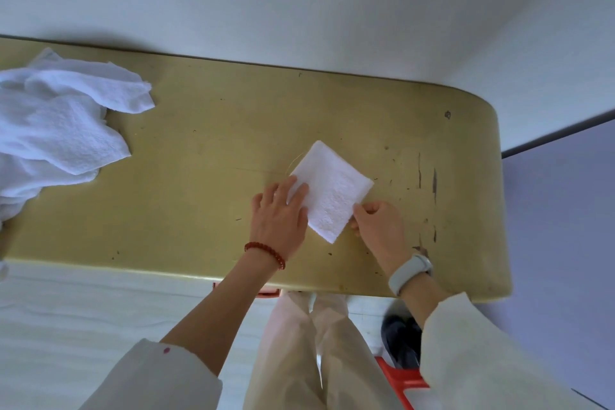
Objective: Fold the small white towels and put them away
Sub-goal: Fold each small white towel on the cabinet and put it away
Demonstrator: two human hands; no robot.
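Near the frame centre, a folded towel [329,190] is pressed onto the tabletop [206,150] by the flat, spread left hand [279,213], probably to keep it still. Its lower right edge is pinched by the right hand [376,223]; unfolded towels [60,123] wait at upper left.

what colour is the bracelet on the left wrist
Dark red beads; the bracelet shows clearly in the head view.

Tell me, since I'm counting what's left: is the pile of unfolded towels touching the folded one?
No, the pile of unfolded towels lies at the table's left end, well apart from the folded towel.
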